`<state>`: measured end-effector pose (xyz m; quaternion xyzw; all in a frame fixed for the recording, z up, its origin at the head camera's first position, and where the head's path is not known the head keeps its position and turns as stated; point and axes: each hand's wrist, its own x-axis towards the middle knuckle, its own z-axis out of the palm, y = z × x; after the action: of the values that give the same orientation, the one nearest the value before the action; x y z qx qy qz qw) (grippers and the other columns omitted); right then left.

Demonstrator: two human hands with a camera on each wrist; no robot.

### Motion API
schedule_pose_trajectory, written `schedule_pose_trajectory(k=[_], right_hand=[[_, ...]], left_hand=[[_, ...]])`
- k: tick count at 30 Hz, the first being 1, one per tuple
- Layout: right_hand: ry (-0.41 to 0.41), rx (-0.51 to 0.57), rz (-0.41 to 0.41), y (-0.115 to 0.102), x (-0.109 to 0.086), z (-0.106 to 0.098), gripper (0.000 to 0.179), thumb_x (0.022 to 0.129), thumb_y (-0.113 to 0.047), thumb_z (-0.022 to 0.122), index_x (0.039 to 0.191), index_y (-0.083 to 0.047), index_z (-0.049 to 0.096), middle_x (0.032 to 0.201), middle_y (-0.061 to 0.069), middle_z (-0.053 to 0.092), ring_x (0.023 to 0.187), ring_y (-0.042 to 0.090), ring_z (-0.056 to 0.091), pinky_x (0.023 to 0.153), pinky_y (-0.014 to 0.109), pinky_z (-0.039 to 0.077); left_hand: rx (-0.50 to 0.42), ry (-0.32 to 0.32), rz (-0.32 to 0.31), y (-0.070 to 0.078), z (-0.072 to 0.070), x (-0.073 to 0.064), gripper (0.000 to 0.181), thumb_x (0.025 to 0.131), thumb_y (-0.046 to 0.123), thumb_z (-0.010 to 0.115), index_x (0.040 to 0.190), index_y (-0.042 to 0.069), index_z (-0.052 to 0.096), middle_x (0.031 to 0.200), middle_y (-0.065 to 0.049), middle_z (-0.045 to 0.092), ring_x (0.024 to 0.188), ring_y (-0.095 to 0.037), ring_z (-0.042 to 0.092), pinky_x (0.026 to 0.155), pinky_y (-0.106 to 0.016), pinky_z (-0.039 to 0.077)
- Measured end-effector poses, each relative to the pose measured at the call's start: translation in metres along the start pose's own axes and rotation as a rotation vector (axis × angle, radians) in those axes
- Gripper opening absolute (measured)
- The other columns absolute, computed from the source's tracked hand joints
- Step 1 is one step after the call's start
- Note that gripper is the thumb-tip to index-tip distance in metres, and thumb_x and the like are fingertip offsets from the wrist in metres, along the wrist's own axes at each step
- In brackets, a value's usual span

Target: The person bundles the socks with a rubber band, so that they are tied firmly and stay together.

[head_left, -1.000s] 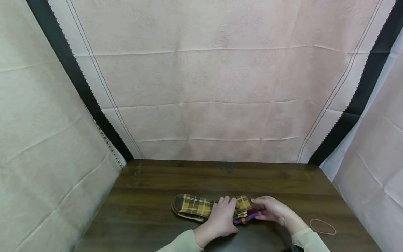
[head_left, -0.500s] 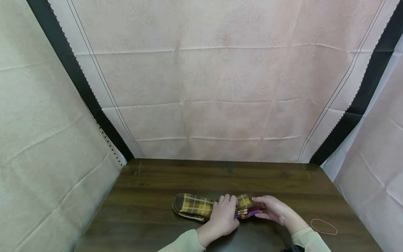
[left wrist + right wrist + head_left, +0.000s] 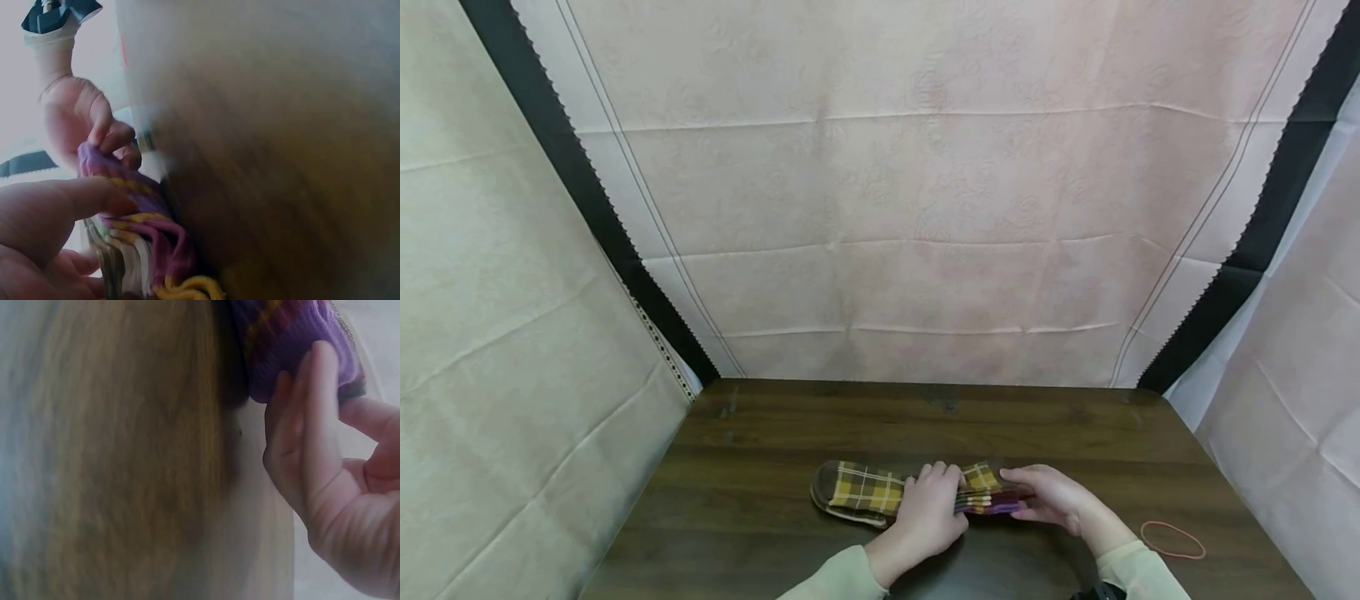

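Note:
A stack of folded socks (image 3: 868,490) lies across the table, its top one yellow-and-brown plaid with white lines and a dark toe. At the underside shows a purple sock (image 3: 300,350) with maroon and yellow stripes. Over the middle of the stack is my left hand (image 3: 927,512), gripping it with fingers on the far side and thumb on the near side. My right hand (image 3: 1052,500) pinches the right end, its fingertips on the purple sock in the right wrist view. Several layered folds show below the left thumb in the left wrist view.
A pinkish elastic band (image 3: 1159,523) lies on the dark wooden table (image 3: 760,433), to the right of the right hand. Pale cloth sheets (image 3: 925,208) with black borders stand behind and at both sides of the table.
The purple sock and the near layers at the right end have been drawn up, more even with the stack. Both hands keep their hold and have barely moved.

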<state>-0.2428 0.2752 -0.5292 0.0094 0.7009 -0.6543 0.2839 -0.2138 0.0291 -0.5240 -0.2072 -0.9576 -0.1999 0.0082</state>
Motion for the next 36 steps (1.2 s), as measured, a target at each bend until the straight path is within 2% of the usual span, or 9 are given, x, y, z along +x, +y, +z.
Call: schedule_pose_trajectory(k=[6, 11, 15, 19, 27, 31, 36], right_hand=[[0.050, -0.086, -0.010, -0.004, -0.003, 0.002, 0.064, 0.110, -0.034, 0.061, 0.141, 0.020, 0.047, 0.108, 0.019, 0.070, 0.088, 0.022, 0.071, 0.075, 0.032, 0.063], [0.094, -0.205, -0.058, -0.007, -0.014, -0.008, 0.066, 0.112, -0.033, 0.058, 0.145, 0.021, 0.042, 0.111, 0.023, 0.068, 0.085, 0.024, 0.071, 0.077, 0.041, 0.064], [0.119, -0.372, -0.146, -0.011, -0.031, -0.032, 0.052, 0.112, -0.027, 0.059, 0.139, 0.016, 0.053, 0.114, 0.021, 0.072, 0.091, 0.028, 0.072, 0.079, 0.045, 0.064], [0.154, -0.520, -0.196, -0.009, -0.053, -0.060, 0.040, 0.106, -0.021, 0.068, 0.131, 0.011, 0.062, 0.111, 0.016, 0.073, 0.094, 0.029, 0.071, 0.076, 0.041, 0.063], [0.170, -0.779, -0.317, 0.019, -0.095, -0.116, 0.022, 0.094, -0.014, 0.082, 0.107, 0.000, 0.071, 0.095, 0.003, 0.070, 0.084, 0.003, 0.064, 0.071, 0.025, 0.054], [0.182, -0.805, -0.311, 0.031, -0.108, -0.136, 0.021, 0.093, -0.012, 0.084, 0.104, 0.000, 0.071, 0.093, 0.001, 0.070, 0.080, 0.001, 0.063, 0.068, 0.024, 0.055], [0.222, -0.857, -0.284, 0.043, -0.120, -0.150, 0.023, 0.091, -0.016, 0.087, 0.101, -0.003, 0.071, 0.092, -0.003, 0.070, 0.078, -0.002, 0.062, 0.068, 0.024, 0.054]], left_hand=[[-0.111, 0.062, 0.036, -0.006, -0.007, -0.002, 0.028, 0.083, 0.017, 0.089, 0.106, 0.019, 0.075, 0.099, 0.006, 0.069, 0.090, -0.013, 0.065, 0.070, -0.035, 0.054], [-0.187, 0.072, 0.055, -0.010, -0.005, -0.001, 0.028, 0.081, 0.015, 0.089, 0.106, 0.020, 0.077, 0.094, 0.008, 0.068, 0.079, -0.007, 0.061, 0.062, -0.028, 0.049], [-0.220, 0.063, 0.055, -0.014, -0.004, 0.000, 0.028, 0.082, 0.016, 0.089, 0.106, 0.021, 0.077, 0.089, 0.012, 0.065, 0.073, -0.004, 0.054, 0.060, -0.027, 0.046], [-0.251, 0.051, 0.049, -0.016, -0.005, 0.000, 0.026, 0.083, 0.015, 0.087, 0.106, 0.021, 0.077, 0.085, 0.013, 0.062, 0.071, -0.003, 0.051, 0.060, -0.027, 0.044], [-0.279, 0.050, 0.050, -0.018, -0.007, 0.000, 0.024, 0.083, 0.016, 0.087, 0.103, 0.021, 0.076, 0.084, 0.013, 0.061, 0.072, -0.004, 0.051, 0.062, -0.028, 0.044], [-0.282, 0.028, 0.041, -0.018, -0.007, 0.000, 0.024, 0.084, 0.017, 0.088, 0.104, 0.021, 0.076, 0.084, 0.013, 0.061, 0.073, -0.004, 0.052, 0.063, -0.029, 0.045], [-0.277, 0.018, 0.040, -0.019, -0.007, 0.002, 0.023, 0.084, 0.018, 0.088, 0.104, 0.022, 0.076, 0.084, 0.014, 0.062, 0.073, -0.004, 0.053, 0.063, -0.029, 0.046]])
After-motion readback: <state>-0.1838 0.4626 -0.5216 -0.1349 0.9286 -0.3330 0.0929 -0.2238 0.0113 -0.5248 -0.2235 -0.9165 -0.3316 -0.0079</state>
